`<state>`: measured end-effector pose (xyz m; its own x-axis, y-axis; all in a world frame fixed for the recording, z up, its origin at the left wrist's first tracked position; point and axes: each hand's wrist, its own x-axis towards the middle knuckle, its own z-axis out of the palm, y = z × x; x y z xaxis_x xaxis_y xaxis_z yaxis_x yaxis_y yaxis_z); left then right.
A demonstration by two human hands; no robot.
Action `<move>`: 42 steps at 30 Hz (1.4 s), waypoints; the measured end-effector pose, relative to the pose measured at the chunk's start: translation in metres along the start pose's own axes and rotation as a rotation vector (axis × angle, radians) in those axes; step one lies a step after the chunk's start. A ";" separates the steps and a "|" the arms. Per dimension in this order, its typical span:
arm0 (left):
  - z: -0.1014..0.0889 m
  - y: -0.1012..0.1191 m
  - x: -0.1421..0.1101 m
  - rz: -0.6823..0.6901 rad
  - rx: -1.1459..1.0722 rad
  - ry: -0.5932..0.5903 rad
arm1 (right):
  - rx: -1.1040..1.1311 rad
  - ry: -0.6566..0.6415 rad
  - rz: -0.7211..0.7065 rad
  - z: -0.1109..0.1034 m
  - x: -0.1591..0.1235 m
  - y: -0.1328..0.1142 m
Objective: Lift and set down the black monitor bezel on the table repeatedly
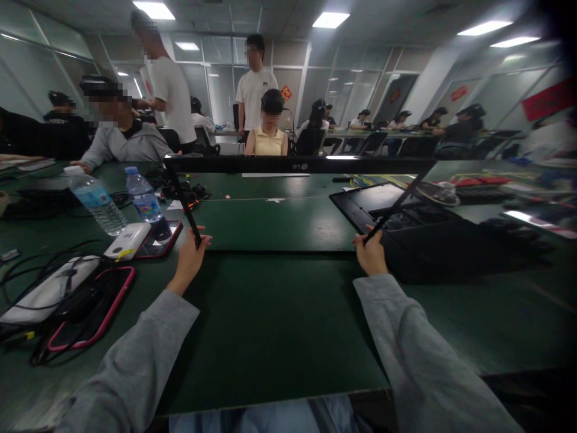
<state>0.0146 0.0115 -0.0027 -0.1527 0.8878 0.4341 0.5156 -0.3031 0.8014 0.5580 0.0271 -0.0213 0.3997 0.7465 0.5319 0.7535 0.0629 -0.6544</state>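
Note:
Between my two hands an empty black monitor bezel (252,164) stands tilted up over the green table, its LG logo upside down on the far, upper edge. My left hand (193,252) is closed round the left side strip, near the lower corner. On the opposite side strip, my right hand (371,249) grips at about the same height. Through the open frame the green tabletop shows. Just beyond my right hand lies a black monitor back cover (406,225), partly behind the bezel's right strip.
Left of me are two water bottles (97,201), a white power bank (127,240), red-edged phones (160,239) and tangled black cables (40,270). A clear plastic-wrapped item (438,192) lies far right. A person in yellow (269,142) sits opposite; another in grey (128,144) sits left.

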 end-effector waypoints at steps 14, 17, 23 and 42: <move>-0.011 -0.007 0.004 -0.024 0.109 0.156 | 0.097 -0.074 -0.093 0.005 -0.010 -0.025; -0.010 -0.009 0.005 -0.029 0.114 0.147 | 0.112 -0.093 -0.091 0.006 -0.011 -0.026; -0.010 -0.009 0.003 -0.029 0.142 0.139 | 0.095 -0.094 -0.083 0.007 -0.011 -0.025; -0.009 0.019 -0.006 -0.082 0.570 -0.017 | -0.078 -0.099 0.014 0.001 -0.007 -0.007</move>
<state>0.0179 -0.0025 0.0139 -0.1997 0.9075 0.3695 0.8765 -0.0030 0.4813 0.5492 0.0221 -0.0206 0.3600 0.8087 0.4651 0.7883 0.0030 -0.6153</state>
